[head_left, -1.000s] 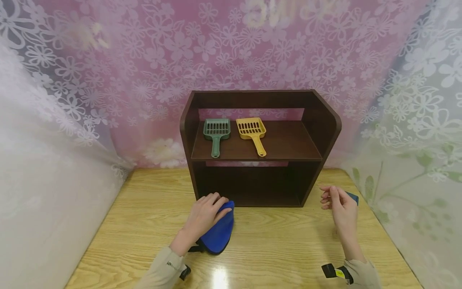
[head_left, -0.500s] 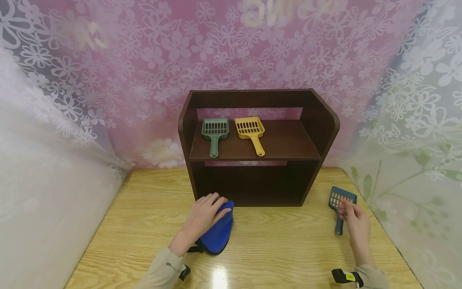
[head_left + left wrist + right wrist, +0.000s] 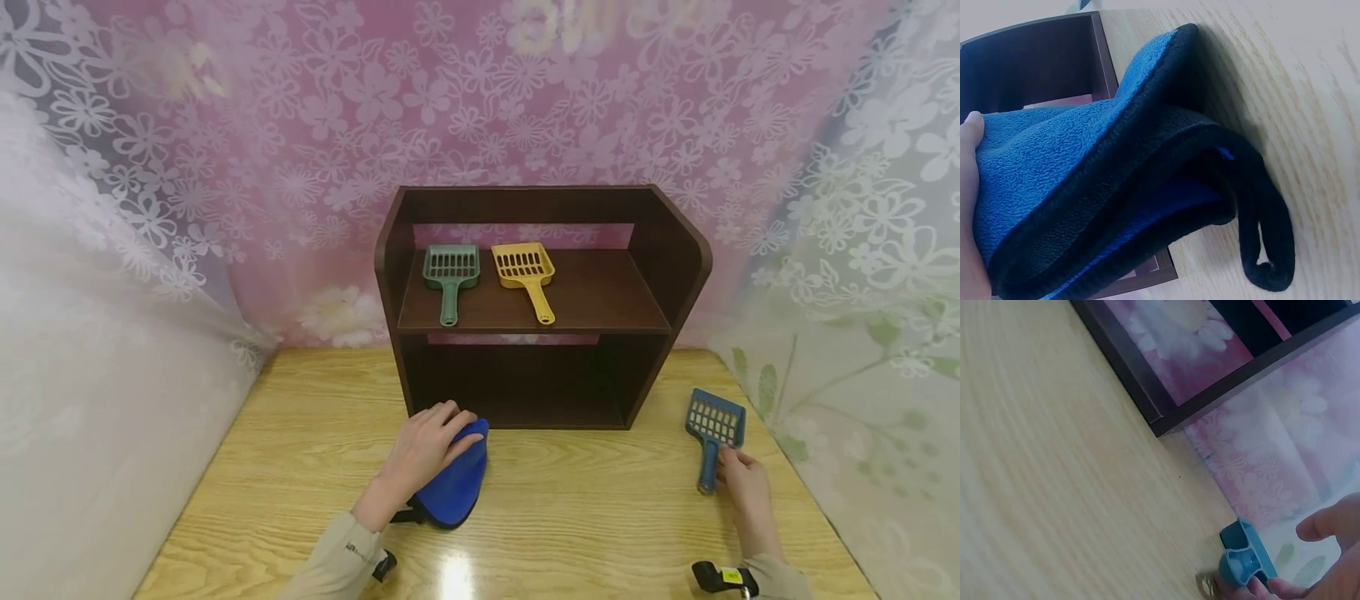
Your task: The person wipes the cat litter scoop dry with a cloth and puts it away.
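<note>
My left hand point(image 3: 431, 442) grips a folded blue cloth point(image 3: 457, 487) with black edging, in front of the rack's left side. In the left wrist view the cloth point(image 3: 1054, 156) fills the middle, its black loop hanging at the right. A blue litter scoop point(image 3: 715, 421) with a slotted head lies on the table to the right of the rack. Beside its handle is my right hand point(image 3: 746, 492), fingertips touching the handle's right side. In the right wrist view the thumb stands apart from the scoop point(image 3: 1244, 553), and the other fingers are partly hidden at the frame's edge.
A dark brown two-level rack point(image 3: 528, 331) stands at the back of the wooden table point(image 3: 570, 517). On its upper shelf lie a green litter scoop point(image 3: 450, 283) and a yellow litter scoop point(image 3: 528, 275). Floral curtains point(image 3: 315, 167) surround the table at the back and sides.
My right hand has drawn back from over the blue litter scoop, which it mostly covered, down to the right side of the handle. My left hand stays on the cloth.
</note>
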{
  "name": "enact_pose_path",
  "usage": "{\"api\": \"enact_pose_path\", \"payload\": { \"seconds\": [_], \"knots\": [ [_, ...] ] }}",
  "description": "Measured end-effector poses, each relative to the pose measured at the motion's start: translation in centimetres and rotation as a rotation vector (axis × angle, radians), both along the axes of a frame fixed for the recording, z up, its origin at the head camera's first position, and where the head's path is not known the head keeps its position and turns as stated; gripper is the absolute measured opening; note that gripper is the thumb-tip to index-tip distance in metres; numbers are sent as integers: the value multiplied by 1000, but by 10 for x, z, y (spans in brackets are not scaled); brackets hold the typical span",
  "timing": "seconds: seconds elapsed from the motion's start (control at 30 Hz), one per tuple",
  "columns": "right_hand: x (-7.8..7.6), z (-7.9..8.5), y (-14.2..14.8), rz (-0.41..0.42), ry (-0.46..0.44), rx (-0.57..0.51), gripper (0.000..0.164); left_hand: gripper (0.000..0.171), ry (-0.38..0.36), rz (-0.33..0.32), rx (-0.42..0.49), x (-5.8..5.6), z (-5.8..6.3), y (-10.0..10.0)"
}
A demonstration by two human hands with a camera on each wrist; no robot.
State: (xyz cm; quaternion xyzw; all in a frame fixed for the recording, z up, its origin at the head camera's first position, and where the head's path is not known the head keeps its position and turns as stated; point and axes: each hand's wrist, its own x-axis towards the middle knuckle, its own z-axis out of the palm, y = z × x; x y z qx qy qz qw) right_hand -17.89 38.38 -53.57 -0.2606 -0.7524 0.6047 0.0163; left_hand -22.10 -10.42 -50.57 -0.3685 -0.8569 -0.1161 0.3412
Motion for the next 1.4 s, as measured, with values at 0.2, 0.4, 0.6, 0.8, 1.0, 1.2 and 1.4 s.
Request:
{"api": "enact_pose_path", "payload": {
  "seconds": [0.2, 0.4, 0.6, 0.8, 1.0, 1.2, 1.4],
  "knots": [
    [-2, -2, 2, 14, -3, -123, 72, 25, 2, -5, -7, 1, 1, -1],
    [-3, -5, 10, -14, 1, -370, 35, 25, -4, -13, -1, 1, 1, -2],
    [-2, -3, 19, 71, -27, -435, 43, 24, -8, -27, 16, 0, 1, -2],
    [4, -5, 23, 118, -42, -509, 37, 24, -8, -35, 23, -1, -1, -1],
    [14, -7, 22, 162, -56, -511, 40, 24, -18, -40, 31, -2, -1, -2],
    [25, -10, 14, 242, -36, -476, 38, 25, -19, -44, 37, -2, -1, -1],
    [32, -13, 0, 278, -45, -439, 41, 24, -27, -40, 43, -2, 1, -1]
  ]
}}
